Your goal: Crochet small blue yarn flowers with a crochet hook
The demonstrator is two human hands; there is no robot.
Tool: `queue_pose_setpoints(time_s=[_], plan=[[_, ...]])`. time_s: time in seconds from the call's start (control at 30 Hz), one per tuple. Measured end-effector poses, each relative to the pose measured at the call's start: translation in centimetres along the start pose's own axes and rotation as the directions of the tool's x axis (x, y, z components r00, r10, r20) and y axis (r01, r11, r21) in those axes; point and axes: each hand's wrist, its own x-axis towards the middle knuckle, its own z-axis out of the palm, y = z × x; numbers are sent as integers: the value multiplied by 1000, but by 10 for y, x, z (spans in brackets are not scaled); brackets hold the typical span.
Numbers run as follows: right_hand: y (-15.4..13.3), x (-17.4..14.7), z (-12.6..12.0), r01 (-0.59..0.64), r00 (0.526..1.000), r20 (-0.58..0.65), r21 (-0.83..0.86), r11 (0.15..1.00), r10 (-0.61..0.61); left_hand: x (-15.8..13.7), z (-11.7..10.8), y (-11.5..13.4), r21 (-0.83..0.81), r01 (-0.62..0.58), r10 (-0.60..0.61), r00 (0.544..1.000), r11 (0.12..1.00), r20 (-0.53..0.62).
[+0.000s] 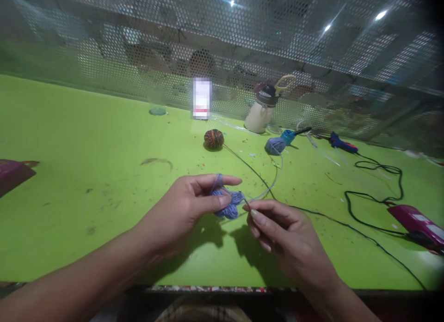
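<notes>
My left hand (pixel 194 199) pinches a small blue-purple crochet piece (pixel 227 211) between thumb and fingers. A strand of the same yarn loops around its outstretched index finger. In the fingertips of my right hand (pixel 277 225) is a thin crochet hook (pixel 246 203), its tip at the right edge of the piece. Farther back lies a blue-purple yarn ball (pixel 275 146), from which a strand curves down toward my hands. To its left rests a multicoloured yarn ball (pixel 213 140) with a dark strand running off to the right.
At the back stand a lit phone (pixel 201 98), a cream bottle (pixel 260 112) with a dark lid and a clear cup (pixel 157 107). A blue glue gun (pixel 342 143) trails a black cord to a magenta power strip (pixel 418 225). A perforated metal panel (pixel 138 45) borders the green table (pixel 86 142).
</notes>
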Motion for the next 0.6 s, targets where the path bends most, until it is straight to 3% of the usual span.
queue_pose_setpoints(time_s=[0.37, 0.5, 0.6], plan=[[-3, -2, 6, 13, 1000, 8, 7, 1000, -13, 1, 1, -1, 27, -1, 2, 1000, 1000, -3], [-3, -1, 7, 54, 998, -36, -115, 992, -58, 1, 0, -1, 35, 1, -1, 1000, 999, -3], [-5, 0, 10, 131, 983, -88, -267, 955, -160, 2, -1, -1, 62, 7, -6, 1000, 998, -10]])
